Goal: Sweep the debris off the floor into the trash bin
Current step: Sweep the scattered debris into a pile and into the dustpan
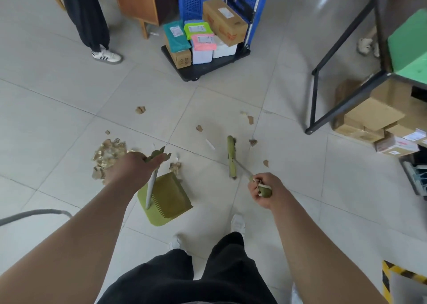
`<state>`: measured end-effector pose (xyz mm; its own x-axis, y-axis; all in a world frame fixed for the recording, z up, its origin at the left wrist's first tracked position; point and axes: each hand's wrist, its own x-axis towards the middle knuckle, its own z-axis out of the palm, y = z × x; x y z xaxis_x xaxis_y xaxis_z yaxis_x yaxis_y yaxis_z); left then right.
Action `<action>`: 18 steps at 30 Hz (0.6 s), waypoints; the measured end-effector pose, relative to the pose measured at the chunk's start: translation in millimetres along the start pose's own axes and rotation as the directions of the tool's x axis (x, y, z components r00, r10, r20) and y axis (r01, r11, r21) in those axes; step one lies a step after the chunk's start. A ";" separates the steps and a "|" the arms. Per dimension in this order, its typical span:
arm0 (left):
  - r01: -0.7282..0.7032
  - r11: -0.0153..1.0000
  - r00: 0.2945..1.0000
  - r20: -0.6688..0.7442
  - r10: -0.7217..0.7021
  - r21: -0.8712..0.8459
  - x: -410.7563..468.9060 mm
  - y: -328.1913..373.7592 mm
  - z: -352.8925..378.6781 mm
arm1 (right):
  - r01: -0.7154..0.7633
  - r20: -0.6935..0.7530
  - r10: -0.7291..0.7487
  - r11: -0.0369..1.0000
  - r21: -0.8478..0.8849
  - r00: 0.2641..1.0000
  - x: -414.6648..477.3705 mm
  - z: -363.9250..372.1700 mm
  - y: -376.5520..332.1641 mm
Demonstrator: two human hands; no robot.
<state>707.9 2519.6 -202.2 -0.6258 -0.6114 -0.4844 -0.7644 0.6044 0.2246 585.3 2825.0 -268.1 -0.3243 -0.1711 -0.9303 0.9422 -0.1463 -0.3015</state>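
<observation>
Black trousers (184, 278) down low, dustpan (166, 199) and broom (231, 157) out front, no bin in view.
Fingers of the right hand (263, 190) curl round the broom grip; left hand (136, 165) seems wrapped over the dustpan handle, bit blurry. With the debris pile (108, 153) left of the pan and scraps (250, 119) spread wide, a hard flick could scatter them.

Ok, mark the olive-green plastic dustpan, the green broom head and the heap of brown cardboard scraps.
Olive-green plastic dustpan (175, 190): head view, on its flat tray.
Green broom head (230, 150): head view, middle of the bar.
Heap of brown cardboard scraps (107, 151): head view, centre of the heap.
</observation>
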 end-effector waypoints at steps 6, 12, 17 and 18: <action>-0.086 0.995 0.996 0.002 0.086 -0.045 7.9 86.5 20.1 | 0.087 -0.139 -0.081 0.995 0.039 0.987 1.3 -81.4 -64.9; -0.094 0.992 0.996 -0.008 0.094 -0.086 22.6 177.4 43.2 | 0.063 -0.217 -0.039 0.993 0.101 0.975 23.2 -147.8 -144.6; -0.048 0.992 0.998 -0.055 0.041 -0.120 36.5 215.1 49.8 | 0.031 -0.229 0.006 0.987 0.156 0.974 49.6 -147.3 -197.3; -0.030 0.992 0.998 -0.064 0.022 -0.125 38.9 218.1 49.9 | 0.030 -0.222 0.002 0.989 0.144 0.975 55.8 -141.2 -205.7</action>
<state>524.6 2653.1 -214.2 -0.6509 -0.6293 -0.4246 -0.7589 0.5537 0.3428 385.4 2983.2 -287.4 -0.2953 0.0487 -0.9542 0.9100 -0.2898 -0.2964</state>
